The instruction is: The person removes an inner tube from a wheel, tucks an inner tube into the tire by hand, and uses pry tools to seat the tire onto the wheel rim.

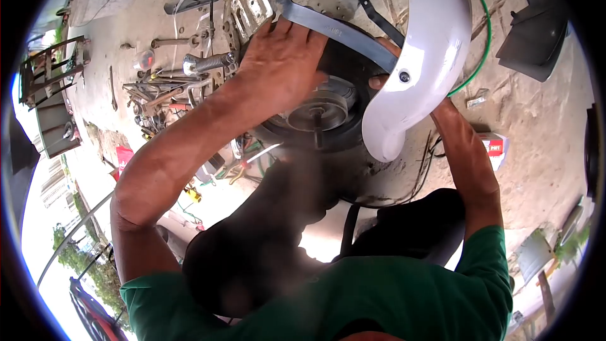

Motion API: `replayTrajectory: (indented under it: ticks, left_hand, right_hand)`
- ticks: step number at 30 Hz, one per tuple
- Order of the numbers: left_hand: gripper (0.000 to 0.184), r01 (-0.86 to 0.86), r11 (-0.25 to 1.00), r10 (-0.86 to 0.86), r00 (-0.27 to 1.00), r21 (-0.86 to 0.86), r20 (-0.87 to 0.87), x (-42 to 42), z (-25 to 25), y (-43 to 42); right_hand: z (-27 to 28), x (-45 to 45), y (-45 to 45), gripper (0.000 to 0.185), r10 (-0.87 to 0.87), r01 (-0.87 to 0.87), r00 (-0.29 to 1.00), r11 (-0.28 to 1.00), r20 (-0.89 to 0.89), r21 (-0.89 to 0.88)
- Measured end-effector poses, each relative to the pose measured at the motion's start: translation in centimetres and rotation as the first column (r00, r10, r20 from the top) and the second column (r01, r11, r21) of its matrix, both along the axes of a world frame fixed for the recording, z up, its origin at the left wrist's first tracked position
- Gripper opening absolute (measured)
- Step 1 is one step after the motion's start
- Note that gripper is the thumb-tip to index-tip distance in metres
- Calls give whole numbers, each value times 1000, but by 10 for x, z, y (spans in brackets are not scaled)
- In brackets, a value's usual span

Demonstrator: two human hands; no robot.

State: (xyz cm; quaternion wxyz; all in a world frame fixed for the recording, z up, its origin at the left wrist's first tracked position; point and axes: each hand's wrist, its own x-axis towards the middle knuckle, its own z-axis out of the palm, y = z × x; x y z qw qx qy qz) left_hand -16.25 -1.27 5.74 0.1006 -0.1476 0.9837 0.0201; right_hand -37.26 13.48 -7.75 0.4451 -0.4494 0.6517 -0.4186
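Observation:
A white fender (435,31) stands upright beside a black-tired wheel (315,117). A curved grey metal strip (334,30) runs from its bolted upper end to the fender's edge. My left hand (284,60) lies over the wheel, its fingers bent up against the strip's underside; their tips are hidden behind it. My right hand (377,81) is mostly covered by the fender. Its thumb and a finger show at the fender's inner edge, closed around it near the strip's end. A dark bolt (404,77) sits in the fender's side. A shorter black strip (379,16) is alongside.
Wrenches and metal parts (161,91) lie on the ground to the left. A green hose (486,38) curves behind the fender. On the right are a black flap (533,44) and a small red-and-white box (495,148). Cables lie near my knees.

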Motion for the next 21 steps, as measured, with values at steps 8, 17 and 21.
replayTrajectory:
  ticks: [8,17,21]
  left_hand:
    - [92,-126,977,106,987,172,121,-17,-12,-21]
    - [91,-214,957,186,971,197,150,-24,-8,-20]
    - [95,-183,964,147,972,194,185,-25,-11,-24]
  right_hand:
    - [-7,-1,-6,62,27,-27,999,1000,20,16]
    - [-8,-9,-15,59,41,-42,999,999,32,17]
    - [-7,-8,-15,57,53,-54,998,998,32,20]
